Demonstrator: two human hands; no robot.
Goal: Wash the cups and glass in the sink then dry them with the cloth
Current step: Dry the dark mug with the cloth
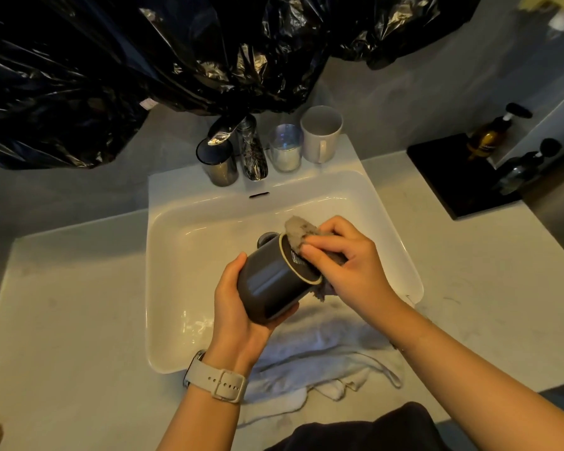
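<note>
1. Cup (275,281): a dark one lies on its side over the white sink (183,255), with its bottom turned to the right.
2. Its open end faces left and cannot be seen, so I cannot tell what is in it.
3. Left hand (238,307) is wrapped around the cup from below and holds it up. A pale watch (214,379) sits on that wrist.
4. Right hand (345,265) has its fingers curled on a grey rag (302,234). It presses the rag on the cup's bottom.
5. Part of the rag sticks up over the cup and part hangs under it.
6. A white cloth (323,359) lies bunched on the near rim of the sink, under both arms. One end hangs off the front of the counter (69,336).
7. On the back ledge of the sink stand three more things to wash.
8. A dark cup (217,162) stands left of the shiny tap (251,148), just beside it.
9. A glass (285,148) stands right of the tap. It looks white near the bottom, but I cannot tell if something is in it.
10. A white mug (321,133) stands right of the glass, touching it. Its handle faces us and it looks empty.
11. Black plastic bags (144,60) hang over the back of the sink.
12. Far right, two pump bottles (489,135) stand on a black tray (446,183). One holds something brown.
</note>
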